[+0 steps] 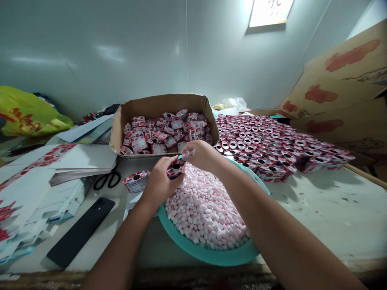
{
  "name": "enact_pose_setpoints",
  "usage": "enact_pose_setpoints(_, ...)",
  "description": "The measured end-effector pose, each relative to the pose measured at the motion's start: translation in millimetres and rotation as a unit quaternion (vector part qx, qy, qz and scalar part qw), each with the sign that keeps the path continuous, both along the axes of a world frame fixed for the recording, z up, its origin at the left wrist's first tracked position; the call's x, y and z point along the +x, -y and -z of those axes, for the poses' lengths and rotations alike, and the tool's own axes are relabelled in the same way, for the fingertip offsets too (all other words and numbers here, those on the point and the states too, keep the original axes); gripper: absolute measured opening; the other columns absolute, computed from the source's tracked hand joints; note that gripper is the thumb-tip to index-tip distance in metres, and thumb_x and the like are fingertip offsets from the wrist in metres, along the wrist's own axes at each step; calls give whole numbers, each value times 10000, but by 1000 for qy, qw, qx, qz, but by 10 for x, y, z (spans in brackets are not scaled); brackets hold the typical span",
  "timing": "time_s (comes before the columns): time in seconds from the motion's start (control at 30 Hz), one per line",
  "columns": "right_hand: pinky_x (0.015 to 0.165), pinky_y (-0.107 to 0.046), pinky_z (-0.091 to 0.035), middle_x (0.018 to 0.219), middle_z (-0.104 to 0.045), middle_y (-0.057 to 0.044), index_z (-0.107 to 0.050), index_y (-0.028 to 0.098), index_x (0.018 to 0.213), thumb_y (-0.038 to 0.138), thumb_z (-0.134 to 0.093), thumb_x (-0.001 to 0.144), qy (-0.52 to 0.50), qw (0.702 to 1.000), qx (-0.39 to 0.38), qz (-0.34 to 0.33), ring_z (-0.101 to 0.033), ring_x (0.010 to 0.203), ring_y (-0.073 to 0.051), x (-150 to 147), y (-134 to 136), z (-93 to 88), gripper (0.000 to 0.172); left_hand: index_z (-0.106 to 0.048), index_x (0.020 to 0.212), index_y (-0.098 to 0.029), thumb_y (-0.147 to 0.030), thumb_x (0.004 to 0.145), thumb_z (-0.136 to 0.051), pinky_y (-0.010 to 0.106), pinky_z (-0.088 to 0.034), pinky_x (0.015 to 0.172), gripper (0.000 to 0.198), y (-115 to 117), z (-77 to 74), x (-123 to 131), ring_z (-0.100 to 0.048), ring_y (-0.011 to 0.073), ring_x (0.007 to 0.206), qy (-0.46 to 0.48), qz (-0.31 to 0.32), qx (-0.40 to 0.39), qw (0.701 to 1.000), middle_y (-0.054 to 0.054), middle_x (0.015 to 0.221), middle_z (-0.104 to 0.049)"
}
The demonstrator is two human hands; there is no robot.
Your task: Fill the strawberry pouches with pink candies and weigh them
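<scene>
A teal basin [211, 257] full of small pink and white pieces [208, 209] stands in front of me. Over its back left edge, my left hand [161, 179] is wrapped round a small red printed packet [175, 170] with a dark opening. My right hand [198, 155] has its fingers closed on some of the pink and white pieces, right above that packet. Another packet [136, 181] stands on the table, just left of my left hand. Behind both hands is a cardboard box [165, 100] holding many similar packets [169, 135].
Many open packets [260, 137] stand in rows at the right, beside cardboard [341, 92]. At the left are a black phone [81, 229], black scissors [107, 179], stacked white sheets [81, 159] and a yellow bag [30, 114]. The pale tabletop [326, 213] extends right of the basin.
</scene>
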State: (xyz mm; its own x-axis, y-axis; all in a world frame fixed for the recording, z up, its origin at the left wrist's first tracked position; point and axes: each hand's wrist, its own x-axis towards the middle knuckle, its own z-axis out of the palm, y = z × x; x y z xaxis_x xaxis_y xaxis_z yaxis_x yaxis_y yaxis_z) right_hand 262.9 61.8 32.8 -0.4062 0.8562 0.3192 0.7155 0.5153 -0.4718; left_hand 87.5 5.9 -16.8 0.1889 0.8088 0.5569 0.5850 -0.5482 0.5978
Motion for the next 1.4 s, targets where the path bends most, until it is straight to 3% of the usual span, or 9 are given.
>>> enact_pose_setpoints(0.4, 628, -280, -344, 703, -666, -21, -690, 186, 677, 145, -610, 794, 56, 997, 19, -56, -533, 662, -144, -64, 147, -104, 147, -659, 1218, -225, -174, 772, -713, 350, -504, 992, 452, 19, -45, 47, -640, 249, 1114, 11, -19, -52, 998, 66, 1162, -692)
enact_pose_setpoints(0.6, 620, -258, -351, 716, -661, -2, -697, 192, 707, 144, -671, 747, 3, 1000, -19, 7, -530, 670, -137, -57, 80, -74, 67, -646, 1248, -220, -248, 792, -733, 358, -500, 1004, 465, -15, 2, 12, -634, 253, 1154, 23, -16, -64, 998, 79, 1224, -675)
enact_pose_setpoints(0.73, 607, -247, -362, 720, -674, -7, -719, 182, 712, 127, -675, 717, -20, 999, -25, 11, -545, 674, -135, -69, 65, -46, 71, -647, 1225, -228, -253, 813, -715, 362, -499, 976, 419, -16, 3, 28, -633, 254, 1124, 9, -14, -52, 999, 77, 1190, -674)
enact_pose_setpoints(1.03, 570, -197, -393, 710, -683, 34, -762, 193, 822, 113, -715, 681, -34, 996, -54, -62, -560, 628, -96, -73, 177, -129, 169, -646, 917, -195, -210, 820, -664, 355, -498, 839, 100, 20, -39, 37, -633, 231, 943, -16, -19, -51, 998, 59, 980, -666)
enact_pose_setpoints(1.23, 632, -228, -430, 820, -710, -6, -726, 169, 881, 139, -695, 703, -69, 997, -17, -37, -582, 716, -136, -42, 63, -81, 184, -631, 1178, -211, -226, 772, -718, 380, -505, 945, 415, 21, -33, 38, -652, 247, 1086, 37, -25, -70, 997, 75, 1155, -700)
enact_pose_setpoints(1.4, 702, -232, -444, 837, -722, -11, -725, 172, 860, 54, -592, 721, -49, 998, 0, -27, -609, 778, -146, -31, 31, -32, 226, -617, 1081, -216, -307, 790, -731, 341, -529, 837, 327, 40, -29, 48, -688, 229, 962, 40, -39, -97, 994, 53, 1043, -726)
